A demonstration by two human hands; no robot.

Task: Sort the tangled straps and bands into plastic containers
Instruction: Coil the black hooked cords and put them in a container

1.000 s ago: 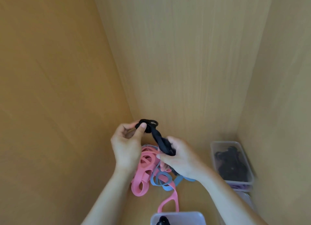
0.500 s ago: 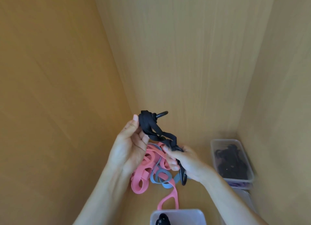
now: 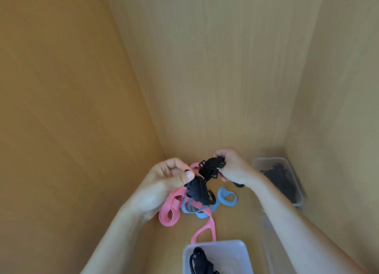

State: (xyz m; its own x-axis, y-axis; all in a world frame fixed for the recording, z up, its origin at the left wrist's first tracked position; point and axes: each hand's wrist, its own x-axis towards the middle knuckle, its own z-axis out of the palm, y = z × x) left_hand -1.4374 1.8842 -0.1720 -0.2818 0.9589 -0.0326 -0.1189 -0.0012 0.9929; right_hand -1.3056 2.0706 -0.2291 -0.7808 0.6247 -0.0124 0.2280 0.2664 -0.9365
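While held up between both hands: black strap point(image 3: 200, 188), bunched and twisted, above the pile on the wooden shelf point(image 3: 143, 243), well apart from both containers.
Left hand point(image 3: 164, 181): clenched on the strap's lower bunch, thumb pressed against fingertips.
Right hand point(image 3: 233, 167): curled round the strap's upper end, right beside a small buckle.
Handling, as a judgement: soft, limp webbing, probably light; hard hooks and buckles likely to snag on neighbouring loops.
Where to take hold: on the webbing just beside the hardware, then a gentle pull apart.
Pink bands point(image 3: 168, 214): flat, stretchy-looking loops, probably grippy rather than slippery; at least two, exact count hidden by the tangle.
Blue bands point(image 3: 227, 200): same kind, woven through the pink; at least one, perhaps two.
Black straps counted: one in hand; more dark pieces in the containers, not countable.
Near container point(image 3: 231, 257): clear plastic, at the bottom edge, dark strap inside.
Far container point(image 3: 266, 161): clear plastic, in the right corner, dark contents.
Containers counted: two for certain; a faint clear shape between them, too indistinct to call.
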